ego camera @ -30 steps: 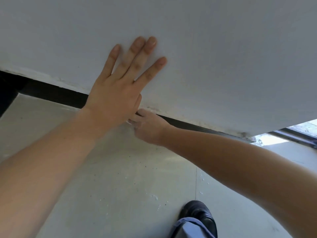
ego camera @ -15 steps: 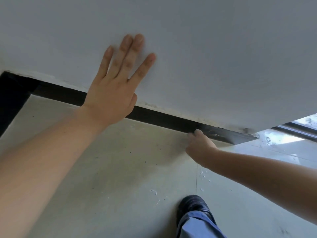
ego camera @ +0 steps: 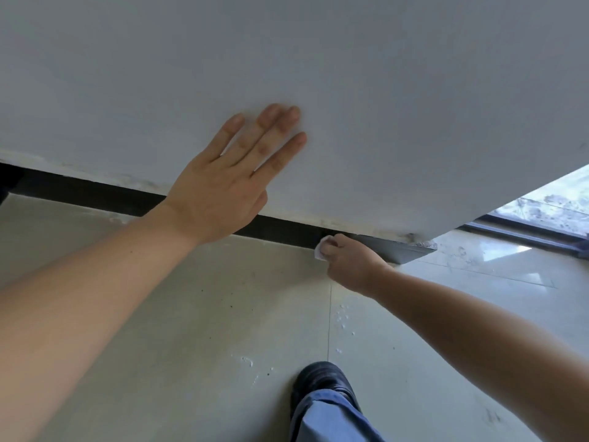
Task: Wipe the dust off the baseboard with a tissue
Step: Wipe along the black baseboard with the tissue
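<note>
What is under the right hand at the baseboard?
A white tissue sticks out from the right hand, at the foot of the dark baseboard. The hand covers the rest of the tissue and the baseboard behind it.

Indoor room, bare and unfurnished in view; home or office, cannot tell. Plain white painted wall (ego camera: 382, 90), rough smudged lower edge. Black baseboard (ego camera: 95, 196) along wall foot. Pale glossy floor tiles (ego camera: 191, 330), thin grout line (ego camera: 330, 320), white specks (ego camera: 344, 317) and dark spots scattered on them. Right: wall ends at corner, dark window frame (ego camera: 526, 232) at floor level, glass (ego camera: 548, 202) above, daylight reflecting off tiles.
</note>
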Action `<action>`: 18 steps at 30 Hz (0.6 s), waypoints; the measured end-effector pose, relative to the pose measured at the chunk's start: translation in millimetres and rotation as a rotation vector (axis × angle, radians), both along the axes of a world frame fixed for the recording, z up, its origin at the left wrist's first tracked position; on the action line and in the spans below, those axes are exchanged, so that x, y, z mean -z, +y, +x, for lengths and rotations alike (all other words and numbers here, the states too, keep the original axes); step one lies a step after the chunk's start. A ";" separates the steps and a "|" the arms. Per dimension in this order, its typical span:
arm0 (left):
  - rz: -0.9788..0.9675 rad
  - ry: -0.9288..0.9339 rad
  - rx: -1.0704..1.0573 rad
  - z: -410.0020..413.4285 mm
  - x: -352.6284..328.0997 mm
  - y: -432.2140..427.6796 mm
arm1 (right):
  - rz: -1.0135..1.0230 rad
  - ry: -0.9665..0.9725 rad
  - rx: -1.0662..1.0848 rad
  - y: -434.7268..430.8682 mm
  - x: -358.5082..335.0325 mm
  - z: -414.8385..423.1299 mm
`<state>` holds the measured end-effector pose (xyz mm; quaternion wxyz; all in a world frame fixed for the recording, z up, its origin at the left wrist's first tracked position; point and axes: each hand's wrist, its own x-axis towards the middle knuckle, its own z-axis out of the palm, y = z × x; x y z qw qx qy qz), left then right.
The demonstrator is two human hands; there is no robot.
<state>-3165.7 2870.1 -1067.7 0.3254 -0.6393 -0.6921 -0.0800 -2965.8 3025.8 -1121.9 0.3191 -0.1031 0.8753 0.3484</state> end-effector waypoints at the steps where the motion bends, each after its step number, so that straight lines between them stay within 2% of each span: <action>1: 0.009 0.007 0.007 2.7 0.2 4.7 | -0.008 -0.029 0.043 5.6 2.9 12.4; 4: 0.045 0.009 0.018 6.6 3.7 12.3 | 0.040 -0.089 0.161 12.2 9.4 39.0; 8: 0.050 0.006 0.000 3.2 9.1 15.4 | -0.035 -0.044 -0.032 -9.5 12.4 41.3; 11: 0.053 -0.005 -0.017 6.4 10.7 17.3 | -0.077 0.105 -0.195 -21.2 11.4 17.1; 15: 0.055 -0.027 -0.022 11.4 10.7 17.6 | -0.048 0.188 -0.254 5.8 -4.1 0.4; 18: 0.055 -0.034 -0.008 14.0 8.6 18.9 | -0.078 0.208 -0.194 33.7 -7.7 16.6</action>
